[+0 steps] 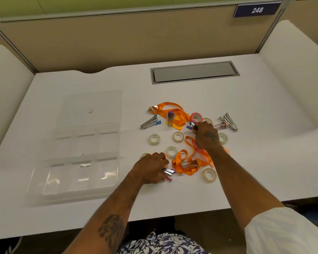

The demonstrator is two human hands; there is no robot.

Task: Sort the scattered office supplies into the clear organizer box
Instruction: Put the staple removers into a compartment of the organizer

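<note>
Clear organizer box (75,143): divided compartments, small pink disc (90,111) at far section. Right of box: tape rolls (154,139), orange lanyards (173,109). Left hand (151,166) curled round pink-tipped stapler (168,172); right hand (206,136) grips purple-tipped stapler (191,125).

Desk (130,143) lane btwn organizer box (35,180) and tape rolls (154,139) open; lanyards (178,114) tangle rt side.

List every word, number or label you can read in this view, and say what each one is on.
"248": white digits on the dark blue sign fixed to the top of the partition at the back right.
No other text reads: the tape rolls, staple removers, lanyards and clear organizer box show no legible print.
</note>
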